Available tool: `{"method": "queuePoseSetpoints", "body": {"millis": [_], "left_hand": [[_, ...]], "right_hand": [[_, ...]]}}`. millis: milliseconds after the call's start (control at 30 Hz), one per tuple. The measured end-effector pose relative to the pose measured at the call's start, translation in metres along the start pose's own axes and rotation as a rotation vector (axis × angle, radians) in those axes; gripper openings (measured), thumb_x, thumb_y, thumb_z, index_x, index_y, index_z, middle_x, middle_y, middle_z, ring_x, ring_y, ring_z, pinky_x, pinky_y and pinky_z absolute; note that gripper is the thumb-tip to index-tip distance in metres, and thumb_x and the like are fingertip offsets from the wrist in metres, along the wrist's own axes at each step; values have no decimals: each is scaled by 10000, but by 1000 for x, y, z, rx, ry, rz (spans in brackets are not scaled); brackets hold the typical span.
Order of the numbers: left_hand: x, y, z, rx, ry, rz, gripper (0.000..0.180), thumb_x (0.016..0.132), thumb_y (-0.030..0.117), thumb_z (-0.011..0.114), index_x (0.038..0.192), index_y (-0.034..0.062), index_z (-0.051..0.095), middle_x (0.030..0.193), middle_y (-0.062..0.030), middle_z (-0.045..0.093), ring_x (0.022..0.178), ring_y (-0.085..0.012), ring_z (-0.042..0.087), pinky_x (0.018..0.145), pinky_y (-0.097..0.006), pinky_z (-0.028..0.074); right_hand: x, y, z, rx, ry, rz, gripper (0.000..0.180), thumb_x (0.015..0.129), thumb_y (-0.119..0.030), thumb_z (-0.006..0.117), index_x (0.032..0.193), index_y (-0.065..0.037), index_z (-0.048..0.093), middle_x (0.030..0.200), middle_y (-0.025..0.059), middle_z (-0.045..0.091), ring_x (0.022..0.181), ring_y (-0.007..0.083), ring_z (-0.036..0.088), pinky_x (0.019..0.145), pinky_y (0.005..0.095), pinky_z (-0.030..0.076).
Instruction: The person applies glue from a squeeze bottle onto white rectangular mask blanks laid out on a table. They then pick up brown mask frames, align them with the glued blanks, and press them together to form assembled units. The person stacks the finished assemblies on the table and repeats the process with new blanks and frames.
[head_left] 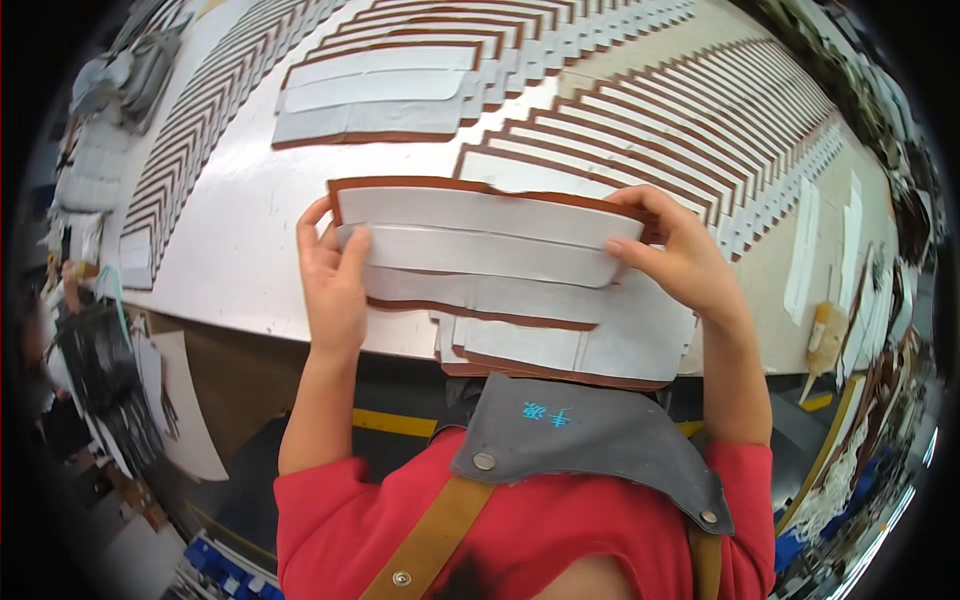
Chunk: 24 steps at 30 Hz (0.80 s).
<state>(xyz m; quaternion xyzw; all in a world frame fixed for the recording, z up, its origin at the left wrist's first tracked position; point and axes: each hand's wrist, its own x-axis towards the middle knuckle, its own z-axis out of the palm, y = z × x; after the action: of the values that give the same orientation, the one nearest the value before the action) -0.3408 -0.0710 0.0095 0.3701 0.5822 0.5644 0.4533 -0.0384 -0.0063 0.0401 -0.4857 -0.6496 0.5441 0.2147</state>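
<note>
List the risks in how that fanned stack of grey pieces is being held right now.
1. The fanned stack is pinched only at its ends by the left hand and right hand, so middle pieces may slide out.
2. Lower pieces overhang the table edge and could drop to the floor.

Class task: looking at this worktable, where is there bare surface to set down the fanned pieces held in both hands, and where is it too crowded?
Bare table lies left of the left hand, between the far-left row of strips and the held fan of pieces. The far half is crowded with overlapping rows and a small stack.
</note>
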Motion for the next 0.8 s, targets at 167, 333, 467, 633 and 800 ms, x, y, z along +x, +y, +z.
{"method": "queuePoseSetpoints", "body": {"millis": [167, 333, 467, 633, 800], "left_hand": [[10, -7, -7, 26, 18, -40, 424, 909, 39, 477, 1289, -1, 294, 1091, -148, 595, 991, -147, 552, 893, -290, 410], [16, -7, -19, -27, 35, -33, 417, 907, 40, 486, 1280, -6, 305, 1073, -140, 598, 994, -136, 542, 890, -286, 405], [36, -6, -33, -17, 25, 47, 399, 902, 30, 501, 1260, -1, 328, 1065, -125, 595, 956, -119, 537, 860, -274, 408], [104, 6, -70, 287, 154, 222, 402, 889, 54, 504, 1254, 0, 342, 956, -116, 627, 845, -119, 550, 773, -256, 423], [172, 7, -93, 704, 235, 330, 434, 855, 116, 533, 1256, 64, 376, 891, -139, 622, 776, -192, 567, 729, -304, 439]], "right_hand": [[2, 7, 2, 410, 10, 177, 231, 827, -110, 650, 1021, -13, 569, 885, 5, 580, 782, 60, 525, 710, 215, 457], [13, 7, 8, 549, 60, 193, 133, 825, -152, 663, 872, -53, 588, 819, -5, 583, 724, 67, 521, 691, 209, 441], [38, 2, 20, 497, 90, 77, 136, 824, -147, 660, 835, -38, 580, 763, 2, 569, 703, 78, 514, 687, 204, 423], [109, -20, 46, 424, 134, -32, 132, 846, -125, 615, 852, 0, 573, 739, 19, 565, 665, 87, 526, 621, 230, 444], [186, -22, 71, 242, 265, -142, 285, 837, -109, 611, 1073, -11, 485, 701, 25, 553, 623, 93, 526, 566, 225, 437]]}}
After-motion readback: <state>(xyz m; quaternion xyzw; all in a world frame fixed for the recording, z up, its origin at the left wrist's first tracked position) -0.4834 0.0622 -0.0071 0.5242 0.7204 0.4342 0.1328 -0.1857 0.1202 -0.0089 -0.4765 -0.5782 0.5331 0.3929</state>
